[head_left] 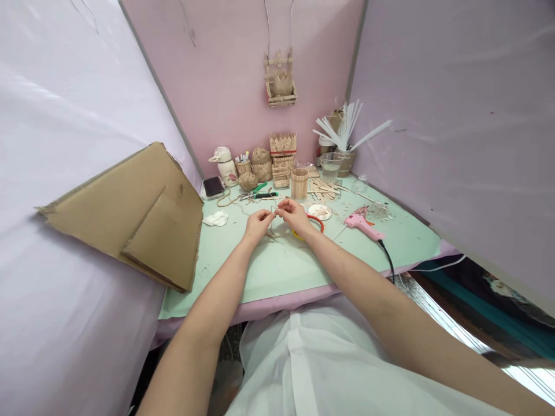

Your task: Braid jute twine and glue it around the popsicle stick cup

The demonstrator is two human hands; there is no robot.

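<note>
Both my hands meet over the middle of the pale green table (277,271). My left hand (257,223) and my right hand (293,215) are closed in pinches, fingertips nearly touching, on a thin strand of jute twine (274,213) held between them. More twine loops lie on the table under my hands. A red and yellow ring (318,221) lies just under and right of my right hand.
A pink glue gun (363,226) with a black cord lies at the right. Cardboard sheets (143,216) lean at the left. At the back stand twine balls (260,163), stick-built holders (282,151), a stick cup (299,182), scissors (259,193), loose sticks (323,189), a phone (213,186).
</note>
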